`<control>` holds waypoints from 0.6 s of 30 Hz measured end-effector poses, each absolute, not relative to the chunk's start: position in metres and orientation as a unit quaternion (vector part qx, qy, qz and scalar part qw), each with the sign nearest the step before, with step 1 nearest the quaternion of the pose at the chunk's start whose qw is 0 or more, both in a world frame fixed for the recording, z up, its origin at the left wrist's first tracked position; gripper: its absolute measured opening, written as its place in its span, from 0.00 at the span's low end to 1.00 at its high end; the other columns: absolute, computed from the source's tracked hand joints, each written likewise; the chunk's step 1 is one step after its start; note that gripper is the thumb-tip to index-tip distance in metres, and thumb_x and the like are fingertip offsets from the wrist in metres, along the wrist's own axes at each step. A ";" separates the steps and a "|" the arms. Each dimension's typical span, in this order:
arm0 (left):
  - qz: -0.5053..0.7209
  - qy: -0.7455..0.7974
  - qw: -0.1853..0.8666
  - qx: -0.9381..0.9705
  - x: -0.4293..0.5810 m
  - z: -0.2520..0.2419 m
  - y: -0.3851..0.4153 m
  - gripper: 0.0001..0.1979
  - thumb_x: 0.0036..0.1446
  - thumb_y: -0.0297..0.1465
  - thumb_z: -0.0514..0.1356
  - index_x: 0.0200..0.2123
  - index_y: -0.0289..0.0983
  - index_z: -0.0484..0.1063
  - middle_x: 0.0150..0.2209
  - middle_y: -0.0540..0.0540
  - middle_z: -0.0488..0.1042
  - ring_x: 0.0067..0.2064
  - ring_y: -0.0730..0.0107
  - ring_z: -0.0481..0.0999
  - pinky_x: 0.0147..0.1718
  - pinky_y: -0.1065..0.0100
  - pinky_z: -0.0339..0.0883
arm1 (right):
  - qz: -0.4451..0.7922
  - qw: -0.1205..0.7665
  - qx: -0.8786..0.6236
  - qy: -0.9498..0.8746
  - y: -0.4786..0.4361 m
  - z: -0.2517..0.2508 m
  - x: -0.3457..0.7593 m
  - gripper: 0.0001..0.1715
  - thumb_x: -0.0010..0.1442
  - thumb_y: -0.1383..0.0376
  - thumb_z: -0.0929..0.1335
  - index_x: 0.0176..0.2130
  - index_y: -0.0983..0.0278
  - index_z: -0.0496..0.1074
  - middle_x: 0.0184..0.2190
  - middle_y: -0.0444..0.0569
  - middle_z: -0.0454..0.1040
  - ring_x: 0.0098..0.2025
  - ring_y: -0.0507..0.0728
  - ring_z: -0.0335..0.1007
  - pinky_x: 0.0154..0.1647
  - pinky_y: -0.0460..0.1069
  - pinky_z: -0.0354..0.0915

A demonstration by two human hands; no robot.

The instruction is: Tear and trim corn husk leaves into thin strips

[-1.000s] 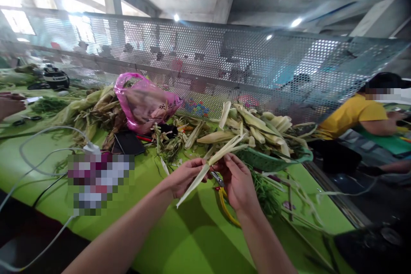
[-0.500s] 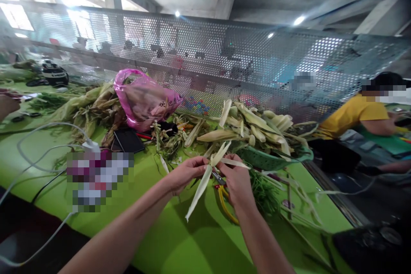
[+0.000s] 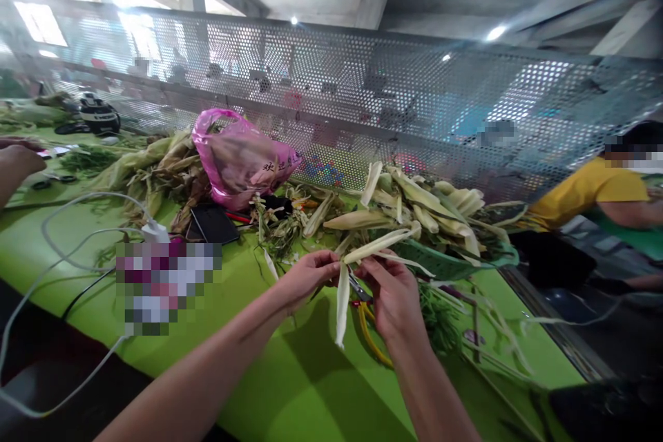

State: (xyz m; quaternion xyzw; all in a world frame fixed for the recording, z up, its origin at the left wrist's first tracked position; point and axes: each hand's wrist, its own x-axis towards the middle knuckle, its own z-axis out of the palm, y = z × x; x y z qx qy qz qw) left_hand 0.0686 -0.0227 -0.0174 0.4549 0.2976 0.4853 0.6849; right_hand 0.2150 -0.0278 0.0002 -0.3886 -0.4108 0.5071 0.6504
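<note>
Above the green table, my two hands work close together on pale corn husk strips [image 3: 342, 304]. My left hand [image 3: 311, 280] pinches the husk between thumb and fingertips where the strips meet. Closed on the same bundle from the other side is my right hand [image 3: 398, 297]. One strip hangs down between the hands; another long one points up and right over my right hand. Beside my right palm are pliers [image 3: 373, 338] with yellow handles, partly covered; I cannot tell whether the hand holds them or they lie on the table.
A green basket [image 3: 440, 259] heaped with corn husks [image 3: 414, 204] stands behind my right hand. Further left are a pink plastic bag [image 3: 233, 159], a dark phone [image 3: 215, 224] and white cables [image 3: 67, 255]. A co-worker's hand [image 3: 21, 159] shows far left; a person in yellow [image 3: 585, 190] sits right.
The upper husk strip has swung from pointing upward to lying over to the right. The hanging strip now drops more steeply. The whole view has shifted slightly.
</note>
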 end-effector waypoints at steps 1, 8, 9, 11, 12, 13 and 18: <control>0.486 0.299 0.682 0.458 0.069 -0.018 -0.022 0.18 0.43 0.42 0.68 0.28 0.34 0.69 0.26 0.51 0.68 0.28 0.76 0.65 0.31 0.71 0.57 | 0.501 0.650 -0.397 -0.411 -0.029 0.000 0.214 0.16 0.41 0.65 0.78 0.31 0.63 0.74 0.25 0.41 0.72 0.23 0.49 0.65 0.26 0.46 0.64; 0.482 0.317 0.642 0.504 0.069 -0.025 -0.019 0.15 0.48 0.41 0.65 0.28 0.34 0.70 0.24 0.51 0.68 0.27 0.76 0.65 0.31 0.71 0.57 | 0.460 0.640 -0.393 -0.474 -0.034 0.001 0.211 0.15 0.47 0.64 0.76 0.36 0.61 0.73 0.30 0.43 0.74 0.29 0.52 0.69 0.30 0.46 0.66; 0.479 0.316 0.637 0.514 0.069 -0.026 -0.019 0.15 0.48 0.41 0.65 0.27 0.34 0.70 0.24 0.51 0.68 0.27 0.76 0.65 0.32 0.71 0.57 | 0.466 0.633 -0.387 -0.482 -0.033 0.001 0.211 0.15 0.48 0.63 0.75 0.37 0.61 0.73 0.30 0.43 0.75 0.29 0.52 0.69 0.31 0.46 0.66; 0.476 0.314 0.627 0.531 0.070 -0.027 -0.019 0.15 0.48 0.41 0.65 0.27 0.34 0.70 0.24 0.51 0.68 0.27 0.76 0.65 0.32 0.70 0.58 | 0.472 0.621 -0.390 -0.490 -0.033 0.001 0.211 0.14 0.48 0.62 0.75 0.37 0.61 0.74 0.30 0.44 0.75 0.29 0.52 0.69 0.31 0.46 0.66; 0.474 0.314 0.623 0.536 0.070 -0.027 -0.019 0.15 0.48 0.41 0.65 0.26 0.34 0.70 0.23 0.51 0.68 0.27 0.76 0.65 0.33 0.70 0.58 | 0.471 0.616 -0.396 -0.491 -0.033 0.001 0.212 0.13 0.48 0.62 0.75 0.36 0.62 0.75 0.30 0.45 0.76 0.30 0.53 0.70 0.31 0.46 0.66; 0.475 0.316 0.622 0.536 0.070 -0.026 -0.019 0.15 0.48 0.41 0.65 0.26 0.34 0.70 0.23 0.51 0.68 0.27 0.76 0.65 0.32 0.70 0.58 | 0.471 0.612 -0.403 -0.491 -0.033 0.001 0.212 0.13 0.47 0.62 0.75 0.35 0.62 0.76 0.30 0.46 0.76 0.30 0.54 0.70 0.31 0.47 0.66; 0.488 0.316 0.661 0.475 0.069 -0.022 -0.020 0.16 0.46 0.41 0.66 0.27 0.33 0.70 0.24 0.51 0.67 0.27 0.77 0.64 0.31 0.71 0.58 | 0.490 0.586 -0.412 -0.495 -0.039 0.006 0.211 0.15 0.48 0.60 0.75 0.37 0.62 0.77 0.32 0.47 0.77 0.31 0.56 0.72 0.31 0.48 0.68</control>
